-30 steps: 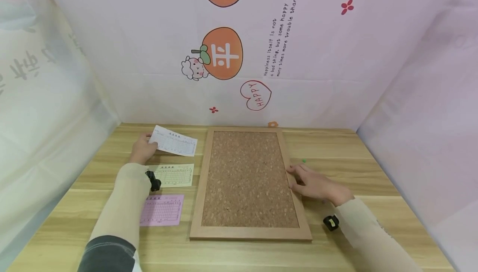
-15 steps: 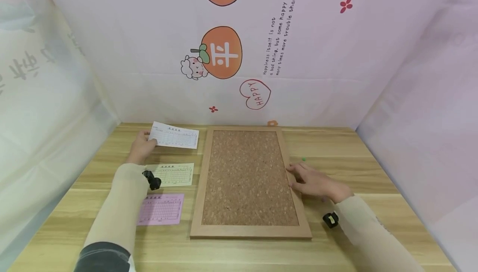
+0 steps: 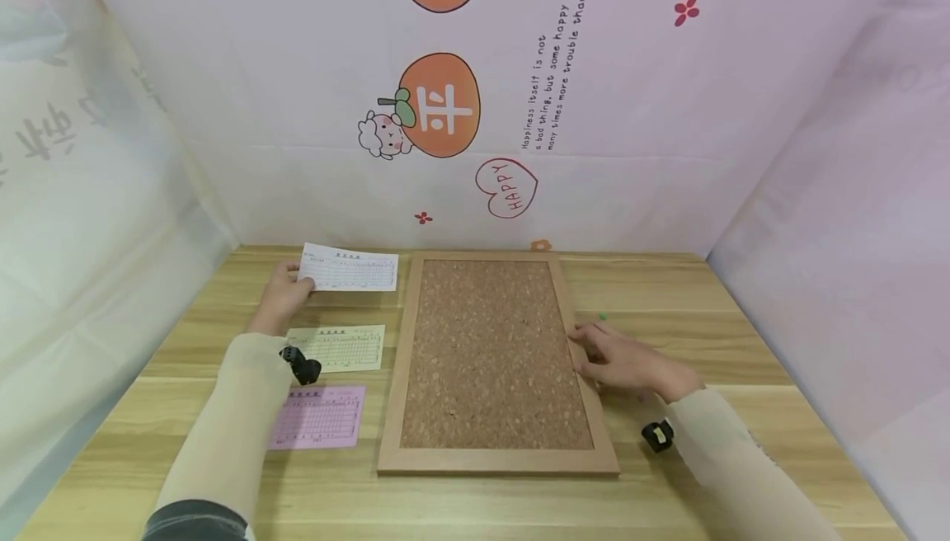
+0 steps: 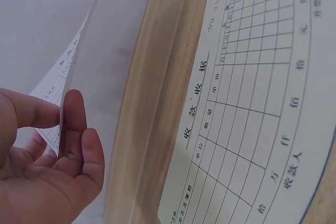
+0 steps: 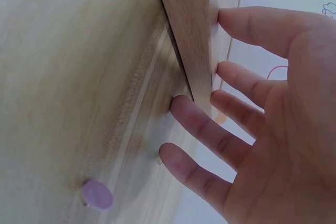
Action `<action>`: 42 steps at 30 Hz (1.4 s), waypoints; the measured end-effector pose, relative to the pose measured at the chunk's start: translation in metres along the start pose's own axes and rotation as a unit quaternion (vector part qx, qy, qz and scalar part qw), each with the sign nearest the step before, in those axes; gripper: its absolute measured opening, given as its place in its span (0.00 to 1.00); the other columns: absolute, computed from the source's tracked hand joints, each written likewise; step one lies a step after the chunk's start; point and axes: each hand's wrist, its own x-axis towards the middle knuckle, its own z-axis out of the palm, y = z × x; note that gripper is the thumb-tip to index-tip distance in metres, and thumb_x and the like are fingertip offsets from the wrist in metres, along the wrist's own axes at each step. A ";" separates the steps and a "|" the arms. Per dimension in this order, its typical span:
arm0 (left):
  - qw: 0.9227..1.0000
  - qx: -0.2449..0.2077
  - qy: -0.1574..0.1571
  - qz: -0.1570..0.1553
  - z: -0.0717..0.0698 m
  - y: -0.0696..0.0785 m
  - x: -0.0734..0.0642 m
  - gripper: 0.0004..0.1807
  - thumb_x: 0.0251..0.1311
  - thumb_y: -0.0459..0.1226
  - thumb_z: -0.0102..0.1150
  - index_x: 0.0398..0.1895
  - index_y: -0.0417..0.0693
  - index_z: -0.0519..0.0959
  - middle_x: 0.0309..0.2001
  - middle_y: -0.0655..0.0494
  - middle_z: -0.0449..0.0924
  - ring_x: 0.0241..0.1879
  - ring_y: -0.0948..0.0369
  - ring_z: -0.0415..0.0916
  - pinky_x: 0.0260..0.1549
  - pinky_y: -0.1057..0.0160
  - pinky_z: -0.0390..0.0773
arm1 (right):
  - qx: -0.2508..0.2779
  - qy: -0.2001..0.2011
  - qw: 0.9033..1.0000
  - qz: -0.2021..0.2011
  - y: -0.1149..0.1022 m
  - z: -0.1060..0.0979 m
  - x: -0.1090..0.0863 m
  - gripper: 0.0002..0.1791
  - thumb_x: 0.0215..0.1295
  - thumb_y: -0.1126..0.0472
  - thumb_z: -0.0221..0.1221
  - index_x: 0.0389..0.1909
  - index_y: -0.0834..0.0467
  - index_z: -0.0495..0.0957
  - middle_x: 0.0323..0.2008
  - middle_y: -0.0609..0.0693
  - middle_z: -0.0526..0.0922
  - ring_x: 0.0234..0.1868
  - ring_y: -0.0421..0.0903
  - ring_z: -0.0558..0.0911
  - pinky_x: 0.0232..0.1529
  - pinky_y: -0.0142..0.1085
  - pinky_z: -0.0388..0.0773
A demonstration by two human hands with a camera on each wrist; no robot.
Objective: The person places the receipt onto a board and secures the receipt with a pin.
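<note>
At the back left, my left hand [image 3: 284, 298] pinches the left end of a white receipt slip [image 3: 350, 269] between thumb and fingers. The left wrist view shows this slip [image 4: 56, 85] raised and bent, almost edge-on. Below it a pale yellow receipt slip [image 3: 345, 350] lies on the table, and nearer still a pink receipt slip [image 3: 321, 419], partly hidden by the sleeve. A wood-framed cork board [image 3: 497, 359] lies in the middle. My right hand [image 3: 629, 364] touches its right frame edge; in the right wrist view its fingers [image 5: 202, 127] are spread and relaxed.
On the table to the right lie a purple thumbtack [image 5: 97, 195] and a small green piece [image 3: 604, 317]. A printed white cloth [image 3: 631, 112] hangs behind the table, with more cloth at both sides.
The white slip in my left hand has swung from a slant to nearly level, its right end rising and shifting slightly right. My right hand stays at the frame.
</note>
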 end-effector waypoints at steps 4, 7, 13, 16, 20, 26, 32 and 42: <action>1.000 -0.004 -0.005 -0.001 0.002 0.002 -0.005 0.33 0.66 0.29 0.42 0.73 0.28 0.50 0.63 0.30 0.64 0.52 0.46 0.71 0.49 0.56 0.74 | -0.018 0.005 1.000 -0.010 0.002 -0.001 0.002 0.29 0.73 0.53 0.59 0.68 0.63 0.66 0.67 0.61 0.65 0.61 0.62 0.74 0.58 0.55 0.72; 1.000 0.000 -0.008 0.006 0.003 0.003 -0.007 0.33 0.66 0.30 0.42 0.73 0.29 0.50 0.62 0.30 0.65 0.51 0.46 0.71 0.48 0.56 0.74 | -0.032 0.009 0.999 -0.019 0.002 -0.002 0.003 0.29 0.73 0.51 0.59 0.68 0.63 0.68 0.67 0.62 0.65 0.61 0.63 0.73 0.58 0.56 0.72; 1.000 0.000 -0.020 0.009 0.008 0.006 -0.008 0.33 0.67 0.31 0.42 0.74 0.29 0.49 0.63 0.30 0.64 0.55 0.44 0.69 0.51 0.53 0.72 | -0.044 0.004 0.999 -0.015 0.001 -0.005 0.002 0.30 0.71 0.49 0.60 0.68 0.60 0.69 0.68 0.61 0.66 0.64 0.64 0.71 0.59 0.59 0.70; 1.000 -0.001 -0.022 0.007 0.013 0.007 -0.008 0.34 0.67 0.31 0.43 0.74 0.30 0.49 0.62 0.31 0.65 0.52 0.46 0.71 0.50 0.54 0.72 | -0.046 0.007 0.999 -0.019 0.000 -0.007 0.002 0.30 0.71 0.49 0.61 0.67 0.60 0.70 0.67 0.61 0.67 0.63 0.64 0.72 0.59 0.59 0.70; 0.999 -0.016 -0.027 0.010 0.019 0.008 -0.007 0.33 0.66 0.29 0.44 0.73 0.29 0.50 0.58 0.33 0.68 0.45 0.52 0.73 0.45 0.58 0.74 | -0.043 0.011 0.999 -0.022 0.002 -0.007 0.003 0.28 0.70 0.50 0.62 0.65 0.59 0.71 0.66 0.59 0.68 0.62 0.62 0.73 0.57 0.58 0.72; 0.998 -0.035 -0.046 0.012 0.033 0.012 -0.005 0.33 0.65 0.29 0.44 0.72 0.29 0.50 0.58 0.33 0.69 0.43 0.54 0.73 0.45 0.58 0.75 | -0.037 0.022 0.999 -0.024 0.005 -0.008 0.008 0.25 0.70 0.51 0.62 0.62 0.60 0.74 0.62 0.58 0.72 0.60 0.61 0.75 0.57 0.58 0.72; 0.996 -0.060 -0.057 0.020 0.046 0.020 -0.005 0.32 0.63 0.26 0.44 0.71 0.29 0.51 0.59 0.31 0.68 0.42 0.55 0.74 0.46 0.60 0.76 | -0.030 0.047 0.997 -0.051 0.006 -0.012 0.019 0.19 0.73 0.55 0.59 0.58 0.62 0.77 0.55 0.58 0.76 0.55 0.60 0.77 0.54 0.56 0.75; 0.995 -0.065 -0.070 0.024 0.066 0.027 -0.008 0.31 0.64 0.25 0.44 0.70 0.29 0.52 0.61 0.29 0.68 0.51 0.46 0.74 0.52 0.55 0.75 | -0.024 0.070 0.995 -0.065 0.003 -0.018 0.034 0.17 0.73 0.60 0.57 0.57 0.65 0.77 0.54 0.60 0.78 0.51 0.58 0.79 0.50 0.53 0.78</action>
